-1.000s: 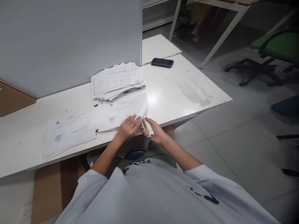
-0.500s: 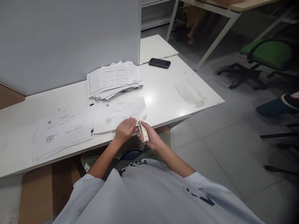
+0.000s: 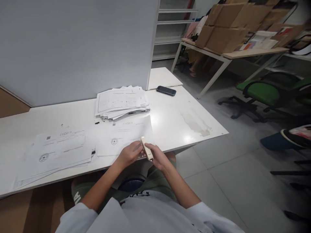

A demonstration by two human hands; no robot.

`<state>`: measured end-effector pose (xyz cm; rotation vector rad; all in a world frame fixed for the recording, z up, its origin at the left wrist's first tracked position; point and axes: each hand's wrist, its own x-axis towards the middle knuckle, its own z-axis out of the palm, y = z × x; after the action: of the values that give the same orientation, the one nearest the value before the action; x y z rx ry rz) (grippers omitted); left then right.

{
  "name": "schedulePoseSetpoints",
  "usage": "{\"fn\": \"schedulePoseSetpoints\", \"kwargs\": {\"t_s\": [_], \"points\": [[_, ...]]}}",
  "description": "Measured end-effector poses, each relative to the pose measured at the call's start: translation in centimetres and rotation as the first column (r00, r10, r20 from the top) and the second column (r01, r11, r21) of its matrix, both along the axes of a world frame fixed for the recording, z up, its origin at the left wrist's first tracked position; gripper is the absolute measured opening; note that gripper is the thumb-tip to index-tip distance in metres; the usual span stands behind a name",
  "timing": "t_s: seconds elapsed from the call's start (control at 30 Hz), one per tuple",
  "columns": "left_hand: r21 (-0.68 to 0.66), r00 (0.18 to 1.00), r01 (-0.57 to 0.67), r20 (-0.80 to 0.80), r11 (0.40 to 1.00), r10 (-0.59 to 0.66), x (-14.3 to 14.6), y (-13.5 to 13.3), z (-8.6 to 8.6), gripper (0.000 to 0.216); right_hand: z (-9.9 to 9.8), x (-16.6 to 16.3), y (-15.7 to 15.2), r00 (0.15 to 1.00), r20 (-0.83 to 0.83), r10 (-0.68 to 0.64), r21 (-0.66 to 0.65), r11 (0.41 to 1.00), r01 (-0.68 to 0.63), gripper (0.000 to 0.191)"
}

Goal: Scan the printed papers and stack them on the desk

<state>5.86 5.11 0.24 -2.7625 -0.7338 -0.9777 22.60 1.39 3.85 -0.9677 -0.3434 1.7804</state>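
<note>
So my right hand [image 3: 157,157] is wrapped around a small cream stapler [image 3: 146,152], fingers curled shut on it, and the thing sits right at the near edge of the desk [image 3: 170,126], on the near right corner of the sheet I'm working on. My left hand [image 3: 128,153] is just beside it, fingers bent and pressing down on that same corner of the paper [image 3: 123,136], thumb side nearly touching the stapler. It's not really gripping anything, more pinning the sheet flat, though I can't tell whether my fingertips have the edge pinched.

That sheet lies flat in front of me with a round stamp printed on its near left part. Left of it there's another bunch of printed sheets [image 3: 60,149] spread loosely on the desk, same round stamp on the top one. Farther back, just beyond my sheet, sits a messy stack of forms [image 3: 121,102], edges fanned out all over the place. Right of that stack, near the far edge, a dark phone [image 3: 166,91] lies face down or screen off, can't say which.

A grey partition [image 3: 77,48] stands along the far side of the desk. Off to the right there's a green office chair [image 3: 259,94] on the tiled floor, and behind it a table piled with cardboard boxes [image 3: 225,29].
</note>
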Motion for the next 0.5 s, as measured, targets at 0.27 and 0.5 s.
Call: {"fn": "schedulePoseSetpoints", "kwargs": {"t_s": [0.27, 0.5], "points": [[0.228, 0.961, -0.23, -0.102, 0.946, 0.258, 1.5, 2.8, -0.3, 0.043, -0.9, -0.2, 2.1, 0.976, 0.212, -0.051, 0.026, 0.999, 0.047, 0.043], [0.274, 0.94, -0.334, 0.031, 0.902, 0.339, 2.9, 5.8, -1.5, 0.041, 1.0, 1.5, 4.7, 0.958, 0.286, -0.011, 0.056, 0.998, -0.005, 0.056]]}}
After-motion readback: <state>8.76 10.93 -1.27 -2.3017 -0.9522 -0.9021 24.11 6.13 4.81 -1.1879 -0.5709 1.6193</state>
